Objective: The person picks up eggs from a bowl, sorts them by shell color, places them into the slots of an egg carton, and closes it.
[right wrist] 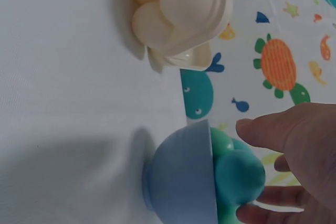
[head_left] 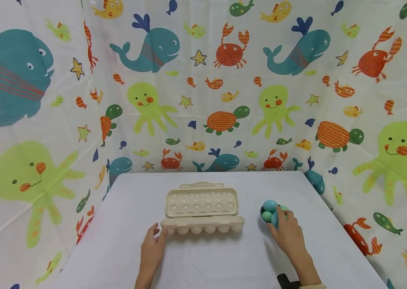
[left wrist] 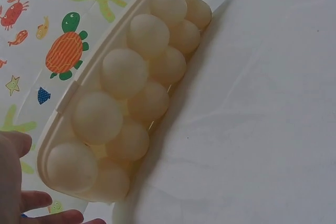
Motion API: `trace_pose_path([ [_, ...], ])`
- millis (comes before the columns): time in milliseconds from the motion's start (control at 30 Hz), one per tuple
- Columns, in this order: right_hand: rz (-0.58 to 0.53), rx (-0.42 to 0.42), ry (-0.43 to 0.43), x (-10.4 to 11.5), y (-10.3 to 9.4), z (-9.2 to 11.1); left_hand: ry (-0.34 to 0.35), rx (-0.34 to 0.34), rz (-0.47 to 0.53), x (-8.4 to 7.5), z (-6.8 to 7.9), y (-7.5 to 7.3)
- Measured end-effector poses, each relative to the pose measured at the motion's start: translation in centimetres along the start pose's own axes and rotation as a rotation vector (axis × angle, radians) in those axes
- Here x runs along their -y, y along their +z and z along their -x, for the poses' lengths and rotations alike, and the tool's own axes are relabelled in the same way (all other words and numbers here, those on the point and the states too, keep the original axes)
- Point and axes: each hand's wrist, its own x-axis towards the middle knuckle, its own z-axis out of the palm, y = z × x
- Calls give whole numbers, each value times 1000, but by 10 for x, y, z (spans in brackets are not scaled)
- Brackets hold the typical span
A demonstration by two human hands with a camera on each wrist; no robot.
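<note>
A beige plastic egg carton point(head_left: 203, 223) stands on the table with its dimpled lid point(head_left: 202, 203) folded open at the back. My left hand point(head_left: 153, 245) is at the carton's left end, thumb close by the corner and fingers spread; the left wrist view shows the rounded cups from below. To the right sits a light blue bowl point(right wrist: 181, 174) heaped with blue and green balls. My right hand point(head_left: 289, 233) reaches over it, thumb and fingers apart around a teal ball point(right wrist: 240, 177), a fingertip right at its surface.
A white cloth covers the table point(head_left: 203, 261). Behind and at both sides hangs a curtain point(head_left: 196, 96) printed with sea animals. A black strap piece point(head_left: 287, 281) shows by the right wrist.
</note>
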Motion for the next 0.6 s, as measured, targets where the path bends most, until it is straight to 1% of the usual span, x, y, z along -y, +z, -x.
trace_pose_path([
  [167, -8, 11, 10, -1, 2, 0, 9, -23, 20, 0, -2, 3],
  [333, -20, 53, 31, -3, 3, -1, 12, -32, 24, 2, -3, 6],
  [433, -34, 73, 41, -4, 4, -1, 11, -48, 19, 2, -4, 8],
  [600, -58, 67, 41, -5, 6, -3, 29, -87, 21, 0, -7, 9],
])
